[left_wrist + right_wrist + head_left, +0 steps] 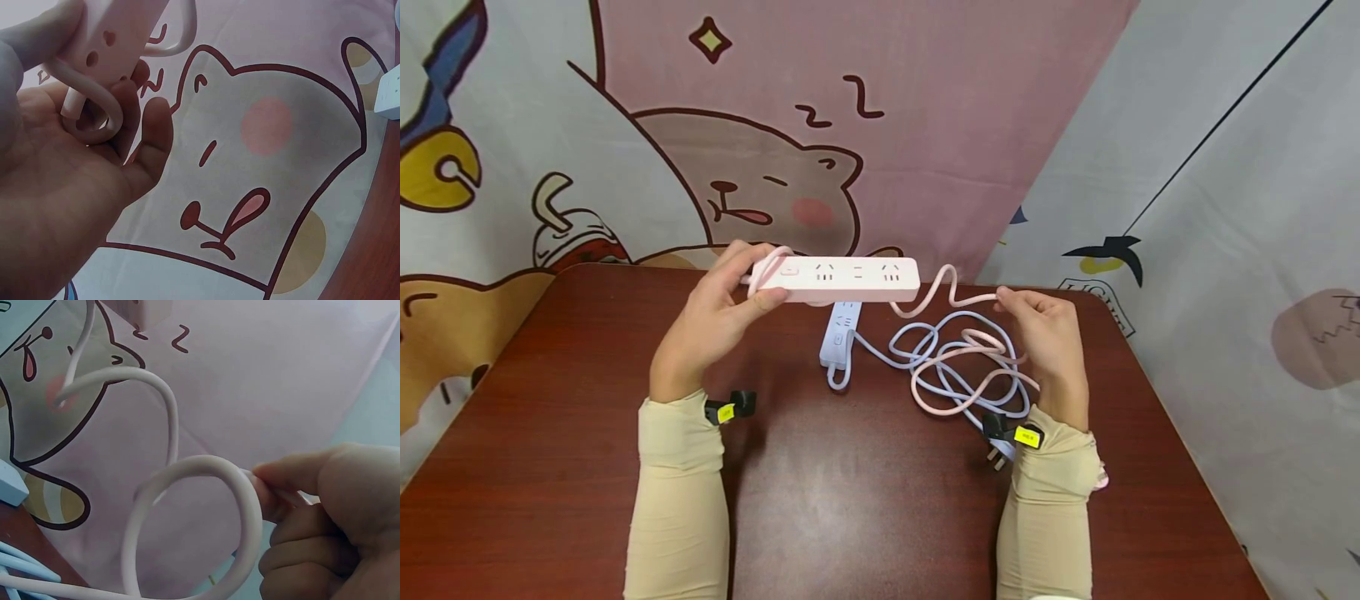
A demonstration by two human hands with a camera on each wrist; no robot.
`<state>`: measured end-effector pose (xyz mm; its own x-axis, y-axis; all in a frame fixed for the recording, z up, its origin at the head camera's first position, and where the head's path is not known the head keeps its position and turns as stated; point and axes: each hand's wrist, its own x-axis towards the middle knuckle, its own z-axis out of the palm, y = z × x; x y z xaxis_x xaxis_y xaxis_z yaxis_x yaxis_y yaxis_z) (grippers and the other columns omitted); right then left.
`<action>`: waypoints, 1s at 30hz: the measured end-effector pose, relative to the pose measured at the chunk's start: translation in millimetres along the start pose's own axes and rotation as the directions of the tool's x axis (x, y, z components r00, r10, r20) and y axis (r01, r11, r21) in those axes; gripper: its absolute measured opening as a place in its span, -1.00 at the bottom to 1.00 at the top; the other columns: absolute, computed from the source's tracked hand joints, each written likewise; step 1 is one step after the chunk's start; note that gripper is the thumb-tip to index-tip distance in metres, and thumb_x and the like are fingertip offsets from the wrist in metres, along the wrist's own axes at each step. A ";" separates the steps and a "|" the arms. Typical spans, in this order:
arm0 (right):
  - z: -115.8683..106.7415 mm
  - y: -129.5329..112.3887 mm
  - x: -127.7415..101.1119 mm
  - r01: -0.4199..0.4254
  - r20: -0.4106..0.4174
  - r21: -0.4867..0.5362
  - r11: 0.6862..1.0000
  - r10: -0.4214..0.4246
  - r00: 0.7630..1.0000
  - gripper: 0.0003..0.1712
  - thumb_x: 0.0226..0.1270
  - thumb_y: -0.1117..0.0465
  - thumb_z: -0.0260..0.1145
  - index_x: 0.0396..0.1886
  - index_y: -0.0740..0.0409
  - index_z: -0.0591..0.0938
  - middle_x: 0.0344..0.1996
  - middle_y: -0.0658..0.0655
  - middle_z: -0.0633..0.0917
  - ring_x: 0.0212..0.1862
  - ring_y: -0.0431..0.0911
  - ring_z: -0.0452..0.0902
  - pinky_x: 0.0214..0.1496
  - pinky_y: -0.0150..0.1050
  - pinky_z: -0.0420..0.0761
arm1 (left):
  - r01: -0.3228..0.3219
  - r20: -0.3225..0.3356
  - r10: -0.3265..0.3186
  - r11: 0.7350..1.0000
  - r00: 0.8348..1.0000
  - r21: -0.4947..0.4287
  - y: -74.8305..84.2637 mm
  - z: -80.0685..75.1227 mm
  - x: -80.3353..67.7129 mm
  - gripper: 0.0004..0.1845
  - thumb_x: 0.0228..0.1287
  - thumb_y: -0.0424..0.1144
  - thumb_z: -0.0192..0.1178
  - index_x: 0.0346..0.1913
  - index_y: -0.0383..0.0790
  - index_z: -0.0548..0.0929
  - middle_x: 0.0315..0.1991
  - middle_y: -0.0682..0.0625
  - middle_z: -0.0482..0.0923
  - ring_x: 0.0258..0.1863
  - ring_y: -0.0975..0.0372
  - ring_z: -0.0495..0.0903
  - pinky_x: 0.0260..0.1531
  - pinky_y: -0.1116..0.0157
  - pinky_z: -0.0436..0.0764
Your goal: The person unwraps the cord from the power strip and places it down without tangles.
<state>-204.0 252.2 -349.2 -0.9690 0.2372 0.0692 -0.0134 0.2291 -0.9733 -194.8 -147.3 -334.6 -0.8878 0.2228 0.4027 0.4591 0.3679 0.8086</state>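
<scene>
My left hand (722, 308) grips the left end of a pink power strip (842, 279) and holds it level above the brown table (850, 492). In the left wrist view the strip's end (115, 31) and a loop of its pink cord (94, 100) lie in my curled fingers. My right hand (1048, 333) pinches the pink cord (958, 296) that runs from the strip; the right wrist view shows that cord (206, 500) looped at my fingertips. The rest of the pink cord lies coiled on the table.
A blue power strip (838, 333) lies on the table under the pink one, its blue cord (925, 354) tangled with the pink coil. A plug (997, 454) lies by my right wrist. A cartoon-printed cloth (850, 125) hangs behind the table.
</scene>
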 end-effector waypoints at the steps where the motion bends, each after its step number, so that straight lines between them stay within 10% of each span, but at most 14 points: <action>1: 0.9 -0.4 0.3 -0.016 -0.014 0.027 1.000 0.016 1.000 -0.68 0.37 0.06 0.43 -0.59 0.05 0.75 -0.89 -0.18 0.31 -0.77 -0.30 0.10 -0.73 -0.31 0.07 | -0.004 0.009 0.004 1.000 1.000 0.003 -0.1 -0.1 -0.1 -0.51 0.39 -0.27 0.31 0.36 -0.13 0.54 0.04 0.05 0.47 -0.01 0.32 0.40 -0.09 0.48 0.41; 20: 5.8 -4.6 1.3 0.026 -0.208 0.348 0.937 0.050 0.977 -0.68 0.41 0.15 0.39 -0.50 0.27 0.72 -0.94 -0.09 0.30 -0.83 -0.31 0.05 -0.76 -0.39 0.00 | 0.003 0.118 -0.006 1.000 0.993 0.026 -3.8 -3.2 -1.5 -0.43 0.36 -0.24 0.35 0.41 -0.08 0.51 0.10 0.03 0.52 0.07 0.34 0.40 -0.01 0.36 0.39; 30: 6.1 -12.1 -9.1 0.183 -0.295 0.414 0.892 -0.058 0.954 -0.63 0.42 0.11 0.38 -0.44 0.36 0.70 -0.87 -0.09 0.25 -0.79 -0.29 -0.01 -0.71 -0.36 -0.09 | 0.028 0.154 -0.036 0.998 0.987 0.054 -4.8 -2.3 -4.3 -0.48 0.37 -0.15 0.35 0.36 0.07 0.54 0.01 0.18 0.46 0.02 0.35 0.40 -0.07 0.33 0.43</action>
<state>-196.5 241.6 -339.4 -0.8504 0.4917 0.1872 -0.2912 -0.1436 -0.9458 -193.3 -152.1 -339.2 -0.8880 0.3464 0.3025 0.4354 0.4217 0.7953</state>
